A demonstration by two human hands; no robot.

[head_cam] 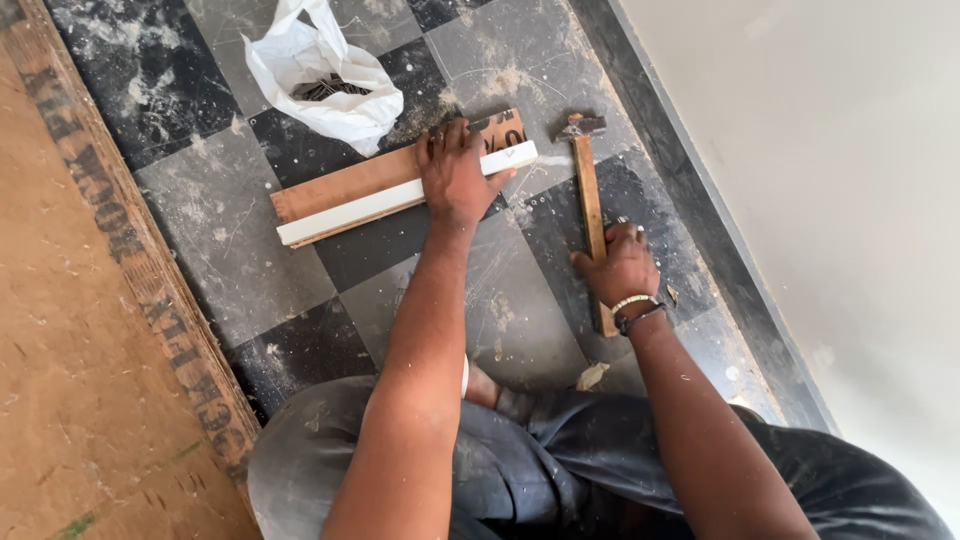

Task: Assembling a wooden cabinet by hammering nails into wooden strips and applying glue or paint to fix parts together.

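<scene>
My left hand [456,178] presses flat on a white strip [350,210] that lies on top of a brown wooden board [340,183] on the tiled floor. Around the wooden handle of a hammer [588,190] my right hand [620,266] is closed, and the hammer lies flat on the floor with its metal head pointing away from me, to the right of the board. A beaded band and a dark band sit on my right wrist.
A white plastic bag [320,80] holding several dark nails lies open beyond the board. A large plywood sheet [70,330] covers the floor at left. A pale wall [830,170] rises at right. My legs in grey trousers [520,460] fill the bottom.
</scene>
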